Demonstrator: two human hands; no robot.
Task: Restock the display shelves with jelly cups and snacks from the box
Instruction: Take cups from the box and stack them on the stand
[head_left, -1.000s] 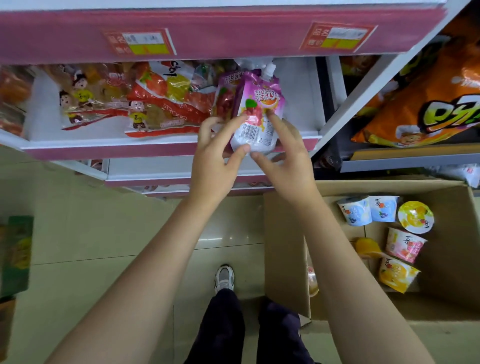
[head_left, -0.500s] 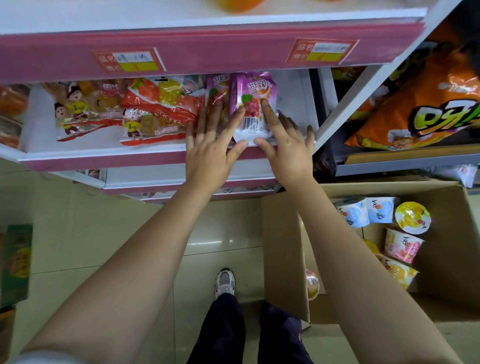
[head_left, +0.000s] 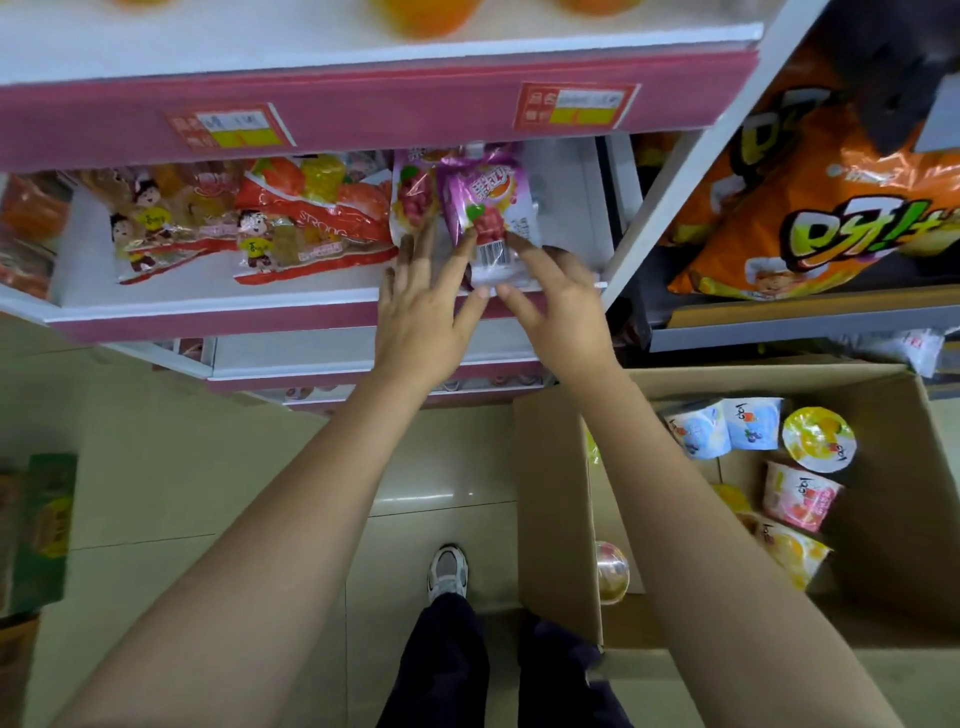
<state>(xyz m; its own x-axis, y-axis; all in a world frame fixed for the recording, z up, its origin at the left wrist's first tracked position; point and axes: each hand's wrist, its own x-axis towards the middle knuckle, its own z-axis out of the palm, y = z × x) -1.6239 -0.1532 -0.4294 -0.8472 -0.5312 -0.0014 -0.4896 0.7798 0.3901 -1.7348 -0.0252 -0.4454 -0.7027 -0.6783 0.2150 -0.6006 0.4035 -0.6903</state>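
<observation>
Two hands at a purple jelly pouch on the pink-edged shelf.
Left hand (head_left: 423, 306) and right hand (head_left: 558, 304), fingers extended and released, touch the lower part of the purple jelly pouch (head_left: 491, 218), standing on the shelf (head_left: 208, 312) beside bagged snacks (head_left: 311, 218). Cardboard box (head_left: 561, 509) at lower right holds jelly cups (head_left: 818, 439).

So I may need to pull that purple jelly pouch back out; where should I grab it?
Pinch the purple jelly pouch by its lower barcode end, coming from the open shelf front. It leans back, that end nearest you, and another pouch crowds its left side.
</observation>
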